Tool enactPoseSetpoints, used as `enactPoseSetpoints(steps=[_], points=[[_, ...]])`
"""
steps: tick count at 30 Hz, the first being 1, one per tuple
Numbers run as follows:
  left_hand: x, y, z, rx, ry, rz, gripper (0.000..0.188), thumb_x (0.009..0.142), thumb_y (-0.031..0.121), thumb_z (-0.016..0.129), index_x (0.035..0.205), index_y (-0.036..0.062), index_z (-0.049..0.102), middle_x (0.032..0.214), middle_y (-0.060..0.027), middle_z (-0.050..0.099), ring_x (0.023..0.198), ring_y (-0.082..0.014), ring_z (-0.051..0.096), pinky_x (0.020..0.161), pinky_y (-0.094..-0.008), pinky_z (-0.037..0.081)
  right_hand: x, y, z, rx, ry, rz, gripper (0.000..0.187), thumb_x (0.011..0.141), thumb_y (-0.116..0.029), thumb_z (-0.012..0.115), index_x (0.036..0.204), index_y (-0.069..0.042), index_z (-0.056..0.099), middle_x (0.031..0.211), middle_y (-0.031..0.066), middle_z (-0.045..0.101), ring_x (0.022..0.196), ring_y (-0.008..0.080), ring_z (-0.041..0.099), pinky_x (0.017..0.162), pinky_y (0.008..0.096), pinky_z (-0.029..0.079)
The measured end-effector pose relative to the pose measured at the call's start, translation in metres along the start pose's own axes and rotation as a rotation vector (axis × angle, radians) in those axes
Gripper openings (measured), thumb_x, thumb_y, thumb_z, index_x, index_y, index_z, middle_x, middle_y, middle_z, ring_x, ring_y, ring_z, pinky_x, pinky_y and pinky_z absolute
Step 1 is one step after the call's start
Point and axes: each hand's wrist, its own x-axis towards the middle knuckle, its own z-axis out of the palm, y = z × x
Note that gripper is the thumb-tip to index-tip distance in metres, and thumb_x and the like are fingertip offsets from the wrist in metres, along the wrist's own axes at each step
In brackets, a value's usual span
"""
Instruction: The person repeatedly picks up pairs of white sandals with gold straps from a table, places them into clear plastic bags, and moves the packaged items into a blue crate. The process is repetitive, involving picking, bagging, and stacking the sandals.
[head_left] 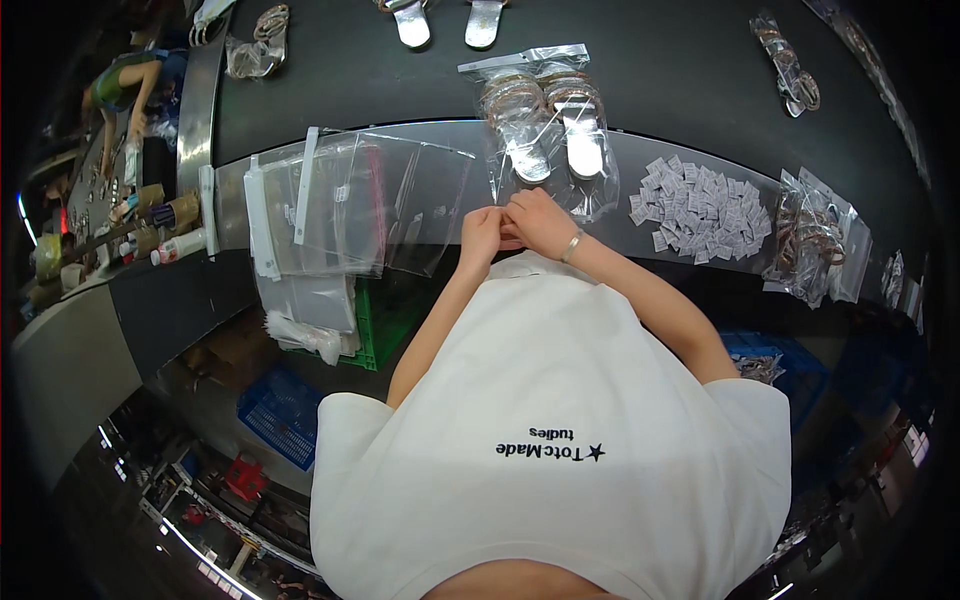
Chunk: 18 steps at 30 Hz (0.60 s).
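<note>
A clear plastic bag point(497, 190) with a pair of silver sandals point(583, 140) inside lies right in front of me, its white-edged end pointing away. My left hand point(482, 234) and my right hand point(540, 224) meet at the bag's near end, fingers bent and pressed together. What they pinch, if anything, is too small and hidden to make out. On my right wrist sits a bracelet point(571, 246). To the left lie stacked flat clear bags point(335, 200). On the right spreads a pile of small white printed packets point(700, 208).
Farther off, more sandals point(410, 25) and a wrapped sandal point(785, 62) lie on the dark belt point(660, 70). Bagged sandals point(815, 240) rest at the right. Below the bench edge stand a green crate point(372, 325) and a blue crate point(280, 415). Another person point(130, 85) works at far left.
</note>
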Motion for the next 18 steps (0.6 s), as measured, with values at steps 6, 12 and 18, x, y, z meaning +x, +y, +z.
enactPoseSetpoints(steps=[6, 12, 18], points=[[0.002, 0.001, -0.029, -0.016, 0.074, 0.058, 0.030, 0.092, 0.018, 0.042, 0.099, -0.0067, 0.057, 0.089, -0.0158, 0.065, 0.073, -0.0215, 0.066, 0.061, -0.0265, 0.053, -0.172, 0.057, -0.045, -0.233, -0.446, 0.421, 0.023, 0.082, -0.026, 0.056, 0.088, -0.005, 0.059, 0.091, 0.0116, 0.056, 0.088, 0.0271, 0.054, 0.081, 0.0384, 0.041], [0.002, 0.018, -0.054, 0.687, 0.197, 0.696, 0.029, 0.088, 0.009, 0.047, 0.115, 0.0010, 0.052, 0.102, -0.0142, 0.062, 0.093, -0.0261, 0.062, 0.079, -0.0308, 0.050, -0.271, 0.113, -0.025, -0.152, -0.984, 0.600, 0.029, 0.076, -0.014, 0.058, 0.102, -0.003, 0.058, 0.107, 0.0211, 0.057, 0.099, 0.0359, 0.054, 0.090, 0.0432, 0.040], [0.048, 0.052, -0.053, 1.514, -0.319, 1.394, 0.031, 0.080, 0.006, 0.054, 0.111, 0.0054, 0.055, 0.109, -0.0117, 0.059, 0.109, -0.0284, 0.051, 0.091, -0.0360, 0.043, -0.068, 0.083, -0.069, -0.328, 0.226, -0.273, 0.024, 0.074, -0.007, 0.055, 0.098, -0.007, 0.059, 0.106, 0.0087, 0.058, 0.104, 0.0290, 0.051, 0.087, 0.0387, 0.042]])
